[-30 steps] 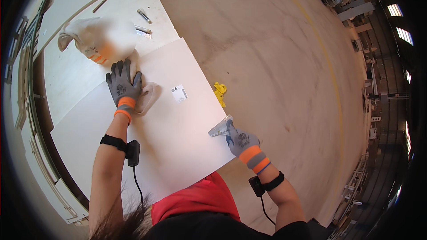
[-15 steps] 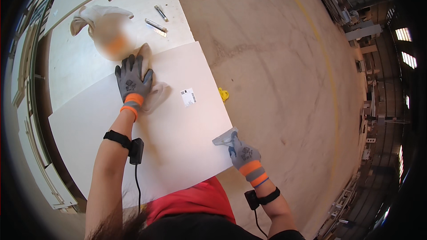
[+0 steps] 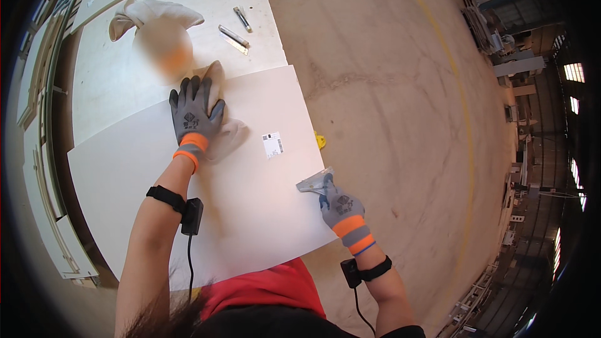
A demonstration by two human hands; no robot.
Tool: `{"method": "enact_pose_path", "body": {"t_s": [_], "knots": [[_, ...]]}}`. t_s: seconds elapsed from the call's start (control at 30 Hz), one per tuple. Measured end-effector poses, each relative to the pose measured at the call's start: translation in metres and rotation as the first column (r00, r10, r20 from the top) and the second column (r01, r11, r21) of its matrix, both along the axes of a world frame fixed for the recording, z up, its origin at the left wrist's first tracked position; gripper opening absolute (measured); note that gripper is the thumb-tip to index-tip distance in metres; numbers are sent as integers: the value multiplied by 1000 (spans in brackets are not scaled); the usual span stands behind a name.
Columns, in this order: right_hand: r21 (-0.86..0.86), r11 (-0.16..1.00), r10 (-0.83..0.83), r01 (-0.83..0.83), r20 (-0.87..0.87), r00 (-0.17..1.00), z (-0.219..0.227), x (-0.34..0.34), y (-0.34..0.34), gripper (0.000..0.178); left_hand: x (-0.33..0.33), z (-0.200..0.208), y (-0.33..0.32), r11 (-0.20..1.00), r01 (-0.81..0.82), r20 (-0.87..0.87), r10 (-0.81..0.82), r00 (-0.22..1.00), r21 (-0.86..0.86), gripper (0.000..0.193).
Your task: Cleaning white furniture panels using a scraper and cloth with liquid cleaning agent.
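My left hand point(image 3: 195, 111), in a grey glove with dark fingertips and an orange cuff, lies flat with its fingers stretched out on a large white board point(image 3: 250, 213). A beige cloth point(image 3: 216, 78) shows beside and partly under its fingers, at the board's far edge. My right hand point(image 3: 342, 205), gloved alike, is closed around a scraper point(image 3: 315, 181) with a wide, greyish blade. That blade sits at the board's right edge, over its surface; whether it touches is hard to tell. A white printed label point(image 3: 273, 145) is on the board between my hands.
Beyond the board, a lower white sheet point(image 3: 113, 97) carries a crumpled pale cloth point(image 3: 181, 11), a blurred patch with orange, and several knife-like tools, one a cutter point(image 3: 234, 36). Something yellow point(image 3: 320, 141) shows past the right edge. Concrete floor point(image 3: 388, 119) lies to the right.
The scraper in my right hand has moved away from me along the board's right edge and slightly inward. My left hand has shifted slightly farther out. The whole view has turned a little.
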State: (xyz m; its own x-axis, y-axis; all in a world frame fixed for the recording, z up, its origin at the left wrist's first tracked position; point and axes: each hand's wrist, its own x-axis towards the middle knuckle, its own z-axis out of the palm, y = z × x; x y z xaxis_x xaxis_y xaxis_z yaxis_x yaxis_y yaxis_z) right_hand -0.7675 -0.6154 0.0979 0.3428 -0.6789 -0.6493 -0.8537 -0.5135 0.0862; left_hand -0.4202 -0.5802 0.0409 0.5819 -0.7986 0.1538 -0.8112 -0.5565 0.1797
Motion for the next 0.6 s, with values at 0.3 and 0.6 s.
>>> {"method": "enact_pose_path", "body": {"t_s": [0.3, 0.6], "knots": [[-67, 998, 19, -12, 101, 995, -10, -6, -2, 57, -1, -1, -1, 1000, 14, -23, -14, 1000, 7, 61], [-103, 992, 84, -71, 125, 989, -17, -4, -11, 58, 0, -2, -1, 1000, 0, -28, 0, 1000, -1, 61]]}}
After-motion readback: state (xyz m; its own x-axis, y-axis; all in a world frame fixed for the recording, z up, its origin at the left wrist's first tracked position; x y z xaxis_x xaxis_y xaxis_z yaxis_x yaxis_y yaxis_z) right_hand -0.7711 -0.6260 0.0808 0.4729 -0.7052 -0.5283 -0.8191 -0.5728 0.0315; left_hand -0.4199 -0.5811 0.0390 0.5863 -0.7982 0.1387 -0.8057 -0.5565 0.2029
